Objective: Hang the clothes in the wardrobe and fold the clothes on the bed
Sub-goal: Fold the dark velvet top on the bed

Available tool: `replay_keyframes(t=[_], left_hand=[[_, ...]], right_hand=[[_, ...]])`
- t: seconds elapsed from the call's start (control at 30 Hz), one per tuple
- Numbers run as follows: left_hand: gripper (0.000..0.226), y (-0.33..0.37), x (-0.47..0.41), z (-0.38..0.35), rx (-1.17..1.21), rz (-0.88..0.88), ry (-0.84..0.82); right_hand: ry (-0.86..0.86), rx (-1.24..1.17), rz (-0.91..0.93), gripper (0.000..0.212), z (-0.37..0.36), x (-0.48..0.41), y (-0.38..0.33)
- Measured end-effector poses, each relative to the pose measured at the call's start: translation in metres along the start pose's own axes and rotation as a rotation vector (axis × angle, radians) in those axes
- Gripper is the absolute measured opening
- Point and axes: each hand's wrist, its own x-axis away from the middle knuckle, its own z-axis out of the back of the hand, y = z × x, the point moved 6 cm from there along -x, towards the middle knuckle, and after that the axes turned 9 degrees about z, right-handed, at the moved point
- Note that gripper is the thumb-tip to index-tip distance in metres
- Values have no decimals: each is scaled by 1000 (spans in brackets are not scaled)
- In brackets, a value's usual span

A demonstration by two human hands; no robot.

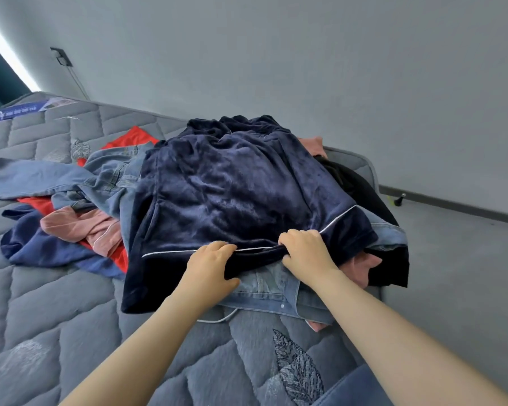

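A dark navy velvet garment [232, 186] with thin white piping lies spread over a heap of clothes on the grey quilted mattress [56, 312]. My left hand [210, 263] grips its near hem, fingers curled over the edge. Just to the right, my right hand [305, 250] clutches the same hem where the piping bends. Under the hem lies a light blue denim piece [264, 291] with a snap button.
More clothes lie to the left: blue jeans [56, 177], a red piece [129, 139], a pink piece [79, 227], a blue garment [44, 250]. A black garment [361, 186] and pink cloth [364, 265] sit at the right. The grey wall stands behind, grey floor [452, 273] at the right.
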Motion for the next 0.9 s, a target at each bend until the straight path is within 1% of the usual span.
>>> replay_keyframes(t=[0.07, 0.13, 0.17, 0.2, 0.3, 0.33, 0.43, 0.5, 0.6, 0.63, 0.7, 0.77, 0.87, 0.9], left_hand=[[82, 9, -8, -2, -6, -2, 20], [93, 12, -15, -8, -15, 39, 6], [94, 13, -19, -11, -31, 60, -10], [87, 13, -22, -13, -57, 69, -17], [38, 16, -27, -12, -92, 42, -32], [29, 18, -24, -12, -63, 26, -43], [15, 17, -6, -12, 100, 2, -70], [7, 12, 8, -15, 175, 6, -103], [9, 4, 20, -19, 166, 16, -123], [11, 1, 21, -18, 164, 31, -110], [13, -2, 22, -20, 171, 59, -97], [13, -4, 23, -26, 192, 66, -120], [11, -11, 19, -25, 270, 50, -167], [15, -16, 16, -21, 325, 55, -174]], right_hand=[[14, -68, -6, 17, 8, 2, 4], [45, -156, -14, 17, 14, 12, 5], [63, -196, -23, 16, 17, 19, 5], [73, -226, -29, 14, 18, 27, 5], [45, -278, -52, 9, 15, 46, 5], [40, -288, -73, 9, 13, 52, 6], [57, -309, -136, 13, 8, 67, 7], [45, -327, -138, 12, 7, 74, 6], [-76, -400, -97, 15, 6, 72, 3], [-121, -446, -91, 20, 7, 69, 4], [-162, -515, -90, 39, 11, 59, 5], [-99, -509, -94, 53, 19, 44, 5], [27, -457, -88, 52, 31, 15, -2], [44, -447, -89, 54, 33, 4, -5]])
